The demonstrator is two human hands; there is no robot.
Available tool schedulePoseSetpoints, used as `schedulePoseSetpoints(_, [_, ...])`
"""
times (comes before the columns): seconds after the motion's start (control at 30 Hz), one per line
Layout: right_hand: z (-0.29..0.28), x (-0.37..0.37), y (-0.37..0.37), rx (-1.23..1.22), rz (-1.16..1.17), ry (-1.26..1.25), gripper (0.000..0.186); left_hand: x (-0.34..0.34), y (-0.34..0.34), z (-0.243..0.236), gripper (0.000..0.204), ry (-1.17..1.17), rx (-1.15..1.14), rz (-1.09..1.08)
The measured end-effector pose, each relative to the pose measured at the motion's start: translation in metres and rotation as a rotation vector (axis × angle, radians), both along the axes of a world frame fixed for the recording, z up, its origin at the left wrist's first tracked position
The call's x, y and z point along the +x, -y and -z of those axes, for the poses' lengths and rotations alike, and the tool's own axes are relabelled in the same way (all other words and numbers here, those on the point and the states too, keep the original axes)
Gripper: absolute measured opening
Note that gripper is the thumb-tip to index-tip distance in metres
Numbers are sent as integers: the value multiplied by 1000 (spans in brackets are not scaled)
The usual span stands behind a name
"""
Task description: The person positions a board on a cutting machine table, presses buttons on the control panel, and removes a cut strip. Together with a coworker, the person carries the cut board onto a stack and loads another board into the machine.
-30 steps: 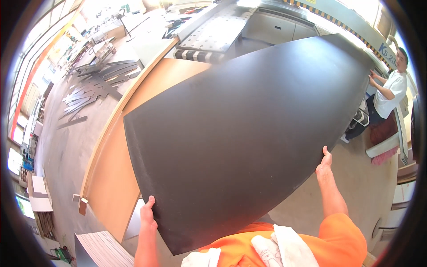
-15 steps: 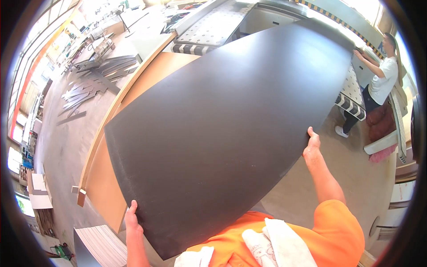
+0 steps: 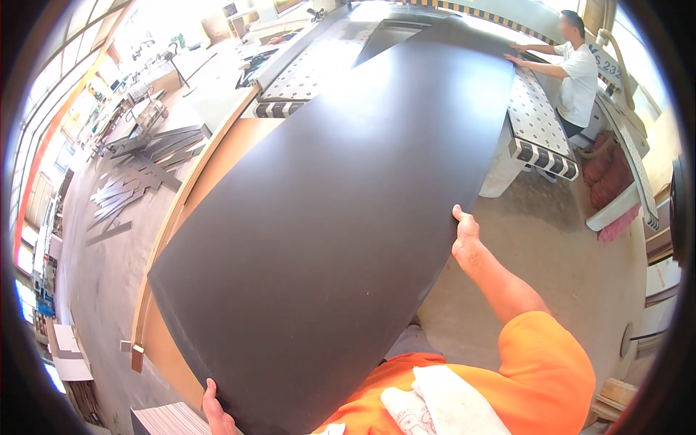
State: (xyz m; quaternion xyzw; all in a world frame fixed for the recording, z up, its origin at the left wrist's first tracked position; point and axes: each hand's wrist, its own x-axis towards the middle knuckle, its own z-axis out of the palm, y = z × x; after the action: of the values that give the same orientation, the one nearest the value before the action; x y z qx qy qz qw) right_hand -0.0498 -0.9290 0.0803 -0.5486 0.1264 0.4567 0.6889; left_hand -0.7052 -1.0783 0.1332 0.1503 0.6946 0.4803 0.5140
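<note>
One large dark panel (image 3: 341,217), matt charcoal-brown, flat and thin, smooth-faced with a soft sheen of daylight toward its far end; edges straight though bent by the lens. It fills the middle of the view, running from 7 o'clock near the wearer's body up to 1 o'clock, where its far end lies on a perforated machine table (image 3: 533,116).

Right hand (image 3: 465,243), at 4 o'clock of the panel: clamped on the long right edge, thumb on top, fingers hidden under the board. Left hand (image 3: 216,409), at 6 o'clock: gripping the near corner from below, only thumb and knuckles showing at the lower rim.

Beneath the panel, at 9 o'clock: a stack of light brown boards (image 3: 217,167), raw wood tone, pale edge band, bare at its left margin.

Machine table: white top dotted with small holes, black-and-white striped bumpers (image 3: 544,158) on its near ends.

Co-worker (image 3: 576,69), at 1 o'clock, white short-sleeved shirt, both hands flat on the panel's far end.

Floor (image 3: 551,261): grey-tan concrete, dusty. At 10 o'clock, a scatter of narrow grey offcut strips (image 3: 138,177) lying fanned on the floor. At 3 o'clock, a pinkish-red broom head (image 3: 620,225).

Wearer: orange sleeve (image 3: 551,370), white cloth (image 3: 435,402) over the chest.
</note>
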Motion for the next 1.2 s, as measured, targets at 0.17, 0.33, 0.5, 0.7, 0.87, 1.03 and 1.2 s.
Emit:
schedulePoseSetpoints(0.17, [-4,-20,-10,9,-93,14,46,4,18,-15,52,-22,-29,-29])
schedulePoseSetpoints(0.33, [-8,-47,-24,-9,-148,10,46,-11,20,-18,62,-164,-251,-113])
schedulePoseSetpoints(0.5, [-21,-76,-30,-2,-198,-14,48,-3,35,-43,63,-44,-241,-166])
schedulePoseSetpoints(0.7, [32,-86,-34,39,-254,-4,51,-57,80,14,49,51,-30,-232])
schedulePoseSetpoints(0.87, [34,-108,-20,-2,-357,-90,52,-53,88,62,47,80,-167,-349])
schedulePoseSetpoints(1.03, [67,-127,-19,-35,-387,-95,54,-71,100,101,50,105,-175,-357])
schedulePoseSetpoints(1.2, [63,-157,-31,-67,-417,-109,55,-98,97,121,50,78,-187,-364])
